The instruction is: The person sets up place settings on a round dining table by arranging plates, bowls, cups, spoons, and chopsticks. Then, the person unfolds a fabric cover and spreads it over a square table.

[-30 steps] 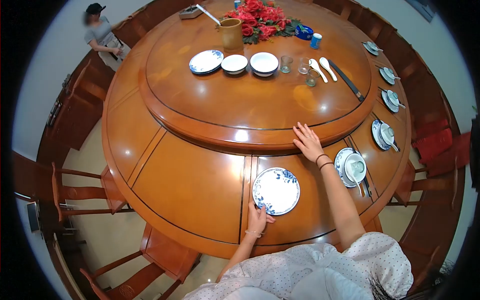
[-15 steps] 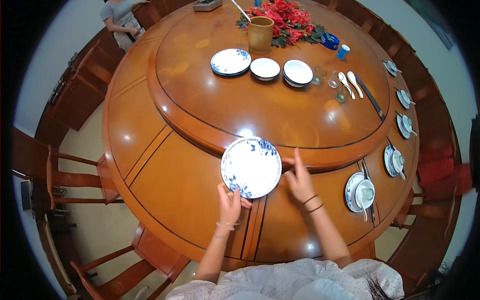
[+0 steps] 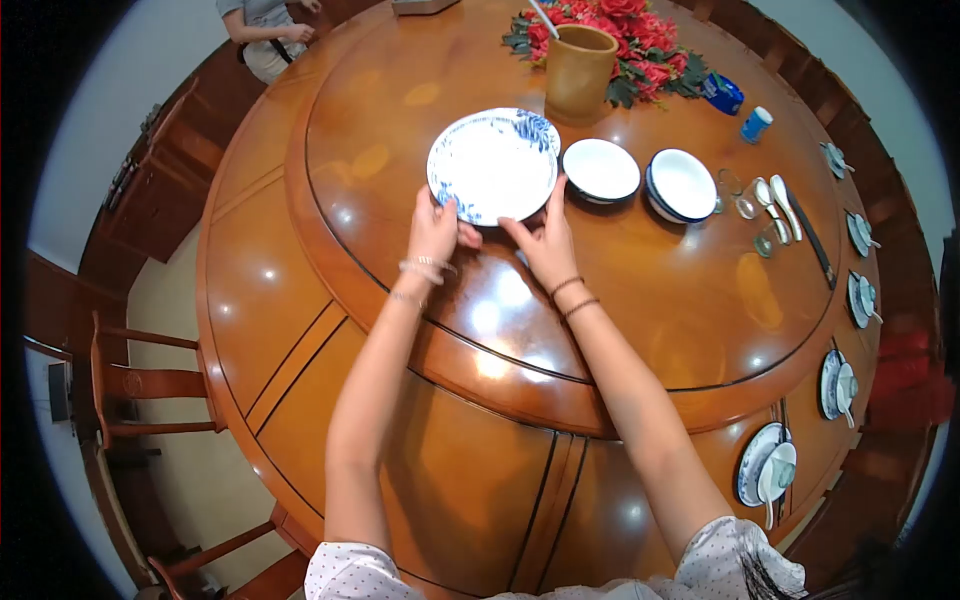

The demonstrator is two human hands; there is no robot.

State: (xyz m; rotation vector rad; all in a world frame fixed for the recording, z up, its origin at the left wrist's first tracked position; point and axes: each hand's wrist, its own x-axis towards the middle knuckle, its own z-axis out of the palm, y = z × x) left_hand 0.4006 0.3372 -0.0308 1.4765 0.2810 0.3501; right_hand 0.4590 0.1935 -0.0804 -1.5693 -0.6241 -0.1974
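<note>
Both hands hold a white plate with blue flowers [image 3: 493, 165] over the raised round turntable [image 3: 400, 240]. My left hand [image 3: 436, 228] grips its lower left rim, thumb on top. My right hand [image 3: 546, 235] pinches the lower right rim. The stack of plates seen before is hidden behind the held plate; whether they touch, I cannot tell. Just right of the plate are a white bowl [image 3: 601, 170] and a stack of bowls [image 3: 681, 185]. Behind them stands a brown cup-shaped holder [image 3: 580, 78] with a white utensil in it.
Glasses [image 3: 748, 203], white spoons [image 3: 786, 208] and dark chopsticks [image 3: 817, 245] lie on the turntable's right. Red flowers [image 3: 640, 40] are at the back. Place settings [image 3: 768, 465] line the table's right edge. A person [image 3: 268, 35] stands at the back left; wooden chairs [image 3: 150, 385] are at left.
The plate has risen from the table's near part and moved forward over the turntable in my left hand. My right hand has come off the turntable edge and taken hold of its right side.
</note>
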